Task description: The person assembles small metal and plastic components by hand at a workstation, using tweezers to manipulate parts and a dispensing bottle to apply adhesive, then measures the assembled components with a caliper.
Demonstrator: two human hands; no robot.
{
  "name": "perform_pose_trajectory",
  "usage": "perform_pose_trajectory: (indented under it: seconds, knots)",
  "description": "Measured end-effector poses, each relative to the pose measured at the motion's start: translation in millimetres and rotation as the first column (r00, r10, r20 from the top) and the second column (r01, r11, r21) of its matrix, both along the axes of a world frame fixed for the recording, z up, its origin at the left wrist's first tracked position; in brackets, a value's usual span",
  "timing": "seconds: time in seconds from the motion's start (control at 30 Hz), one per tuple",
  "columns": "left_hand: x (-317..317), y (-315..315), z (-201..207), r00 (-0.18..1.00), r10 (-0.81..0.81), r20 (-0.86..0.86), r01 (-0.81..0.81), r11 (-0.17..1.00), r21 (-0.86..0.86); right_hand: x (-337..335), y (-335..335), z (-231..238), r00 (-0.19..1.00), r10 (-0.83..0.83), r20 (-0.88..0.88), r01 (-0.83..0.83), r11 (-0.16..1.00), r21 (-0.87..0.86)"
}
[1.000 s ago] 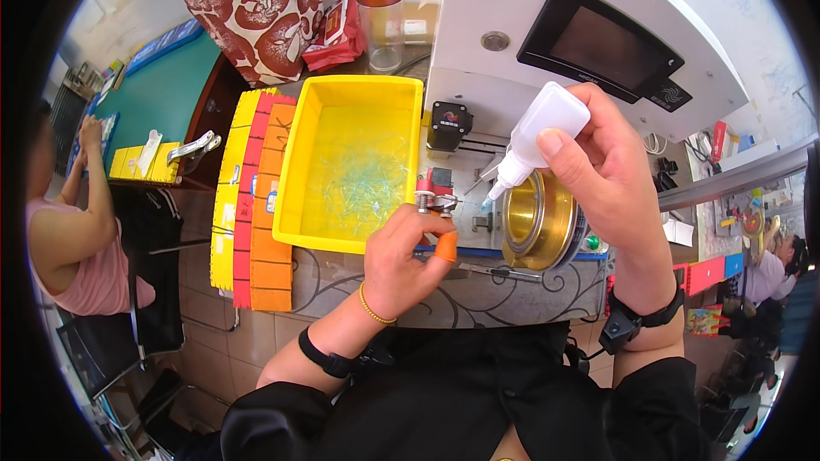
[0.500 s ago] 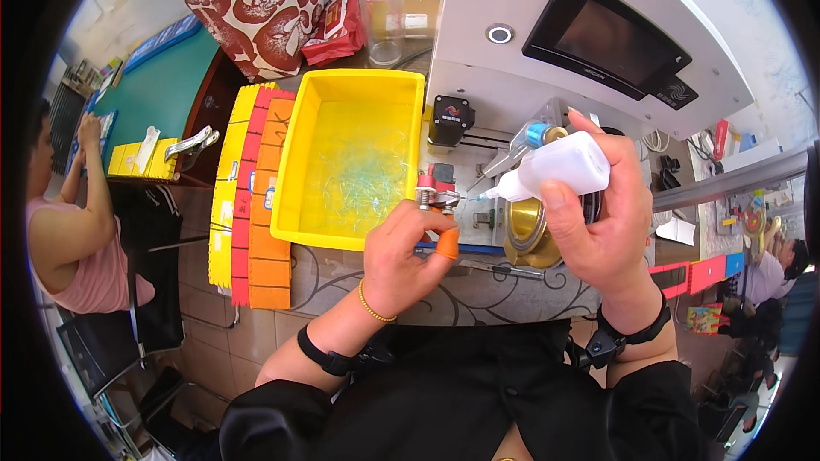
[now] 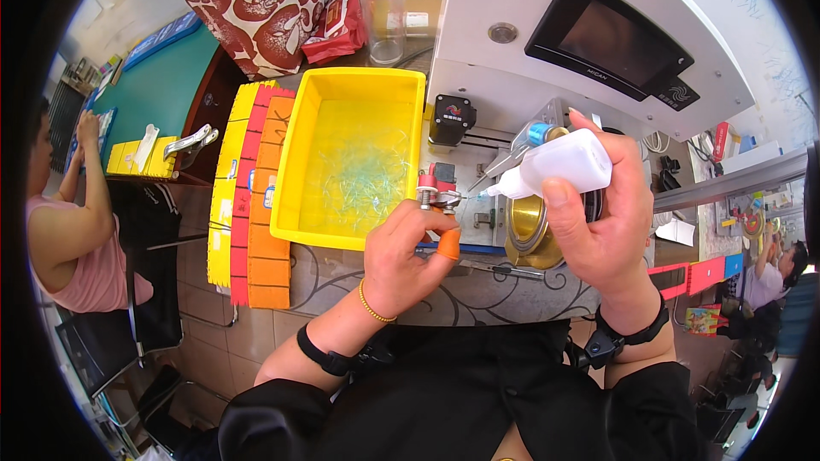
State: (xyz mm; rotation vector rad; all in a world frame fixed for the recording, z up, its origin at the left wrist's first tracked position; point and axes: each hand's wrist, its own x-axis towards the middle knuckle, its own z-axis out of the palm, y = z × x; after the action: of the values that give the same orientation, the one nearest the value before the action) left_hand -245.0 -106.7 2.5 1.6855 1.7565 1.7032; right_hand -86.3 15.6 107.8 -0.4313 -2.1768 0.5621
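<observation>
A white plastic squeeze bottle (image 3: 567,162) lies tilted in my right hand (image 3: 602,213), its narrow tip pointing left at the machine's small metal fixture (image 3: 440,194). My left hand (image 3: 408,249) is closed at the near side of that fixture, with an orange finger cot (image 3: 448,243) on one finger. What its fingertips pinch, if anything, is too small to make out. Just above the bottle tip is a slanted metal nozzle with a blue part (image 3: 538,132). A brass-coloured round part (image 3: 524,224) sits below the bottle, partly covered by it.
Left of the fixture stands a yellow bin (image 3: 348,90) holding thin clear-green strands. Beside it are orange, red and yellow strips (image 3: 269,205). The white machine (image 3: 478,0) carries a dark screen (image 3: 606,38) and a black motor (image 3: 451,119). A lidded jar (image 3: 382,17) stands behind; a person (image 3: 81,222) sits far left.
The lit ring on the machine's round button has gone dark. Both hands and the bottle stay almost where they were.
</observation>
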Motion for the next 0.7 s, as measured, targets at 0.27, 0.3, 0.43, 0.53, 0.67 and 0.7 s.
perform_pose_trajectory:
  seconds: [0.27, 0.3, 0.43, 0.53, 0.67, 0.7]
  knots:
    - [0, 0, -1, 1.000, -0.008, -0.003, 0.008, 1.000, -0.005, 6, -1, -1, 0.999, -0.035, -0.031, 0.034, 0.999, -0.030]
    - [0, 0, -2, 1.000, -0.009, -0.004, 0.009, 1.000, -0.004, 7, -4, -1, 0.996, -0.079, -0.033, 0.075, 0.992, -0.102]
    - [2, -1, -2, 1.000, -0.003, 0.016, 0.003, 1.000, -0.004, 13, -2, -4, 0.999, -0.046, -0.023, 0.044, 0.994, -0.102]
    - [2, -1, -2, 1.000, 0.001, 0.032, -0.001, 1.000, -0.016, 14, -3, 0, 0.999, -0.050, -0.013, 0.048, 0.994, -0.095]
    - [2, -1, -1, 1.000, 0.008, 0.012, -0.008, 1.000, -0.021, 14, -4, 3, 0.998, -0.058, -0.004, 0.057, 0.991, -0.122]
    - [2, -1, 0, 1.000, 0.009, 0.014, -0.009, 1.000, -0.017, 14, -4, 3, 0.998, -0.070, 0.006, 0.070, 0.990, -0.124]
